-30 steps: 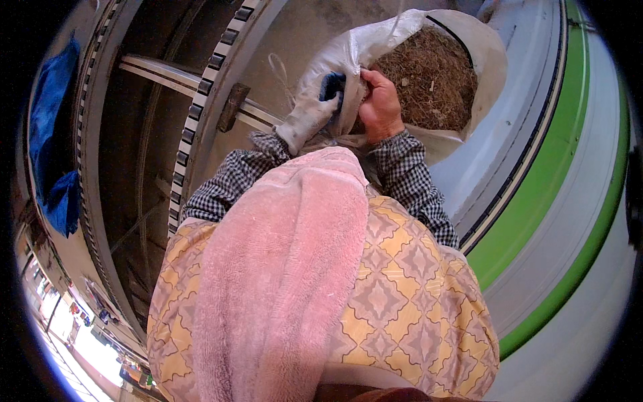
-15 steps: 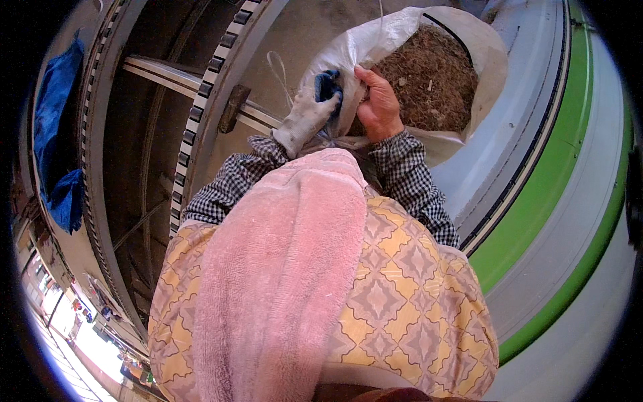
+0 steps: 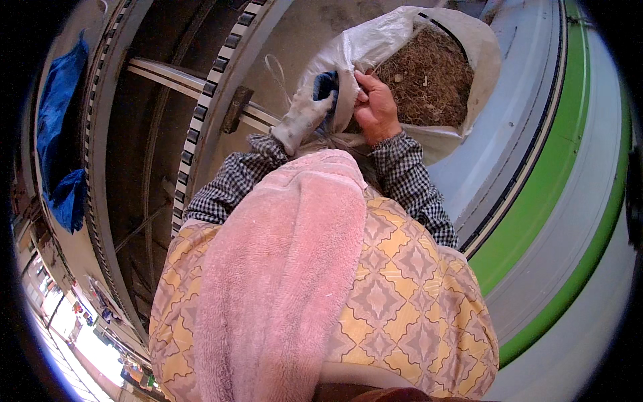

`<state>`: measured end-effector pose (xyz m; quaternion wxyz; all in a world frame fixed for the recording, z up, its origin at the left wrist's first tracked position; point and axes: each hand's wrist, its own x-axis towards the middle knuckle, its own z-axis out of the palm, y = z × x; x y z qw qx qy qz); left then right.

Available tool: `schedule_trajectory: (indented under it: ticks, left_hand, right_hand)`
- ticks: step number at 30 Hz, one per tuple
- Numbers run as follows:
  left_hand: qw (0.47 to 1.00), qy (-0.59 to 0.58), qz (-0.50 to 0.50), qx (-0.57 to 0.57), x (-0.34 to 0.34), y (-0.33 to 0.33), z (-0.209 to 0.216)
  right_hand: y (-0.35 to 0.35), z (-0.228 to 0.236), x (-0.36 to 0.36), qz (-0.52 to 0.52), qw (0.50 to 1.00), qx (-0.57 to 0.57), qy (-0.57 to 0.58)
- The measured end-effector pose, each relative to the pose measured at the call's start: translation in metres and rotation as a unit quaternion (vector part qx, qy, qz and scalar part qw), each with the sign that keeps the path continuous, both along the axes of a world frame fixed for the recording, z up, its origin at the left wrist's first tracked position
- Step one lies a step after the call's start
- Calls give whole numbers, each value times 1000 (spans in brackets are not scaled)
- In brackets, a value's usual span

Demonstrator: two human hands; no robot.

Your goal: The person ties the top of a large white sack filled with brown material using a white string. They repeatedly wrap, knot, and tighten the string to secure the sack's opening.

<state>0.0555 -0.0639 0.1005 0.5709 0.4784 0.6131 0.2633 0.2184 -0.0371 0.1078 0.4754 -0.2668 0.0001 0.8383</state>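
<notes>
A white woven sack (image 3: pixel 375 32) stands with its mouth wide, full of brown, dry, fibrous plant matter (image 3: pixel 423 79). On the sack's near-left rim, my left hand (image 3: pixel 303 115), in a pale glove with blue on the fingers, is closed around a fold of the material. My bare right hand (image 3: pixel 377 110) pinches the same rim just to the right, its thumb and fingers curled on the edge. A folded strip of sack runs between the two hands. What lies under my gloved fingers is partly hidden.
Left of the sack runs a metal frame with a black-and-white toothed edge (image 3: pixel 203 107) and a crossbar (image 3: pixel 167 76). A blue cloth (image 3: pixel 61 134) hangs farther left. On the right curves a green and grey machine panel (image 3: pixel 536 214). A pink towel (image 3: pixel 281 268) covers my front.
Both hands stay on the sack rim. My right fingers have curled in and shifted slightly left, and the strip of rim between the hands stands out more.
</notes>
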Motion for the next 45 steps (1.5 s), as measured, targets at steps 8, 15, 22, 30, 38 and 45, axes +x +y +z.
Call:
schedule_trajectory:
  ticks: [8,15,22,30,38,45]
  left_hand:
    - [990,-23,36,135,8,-8,26]
    - [978,99,-50,175,18,0,44]
    - [982,129,-82,114,2,18,23]
    - [925,289,-129,209,2,18,25]
    - [873,379,-156,265,11,26,10]
    - [971,161,6,178,-7,35,-3]
  right_hand:
    - [9,21,-5,-4,988,-24,-152]
    - [11,26,-7,6,959,60,-278]
    - [18,16,7,7,812,153,-563]
    - [11,42,55,-90,911,73,-397]
    - [43,125,102,-211,867,255,-373]
    - [32,140,93,-211,679,351,-609]
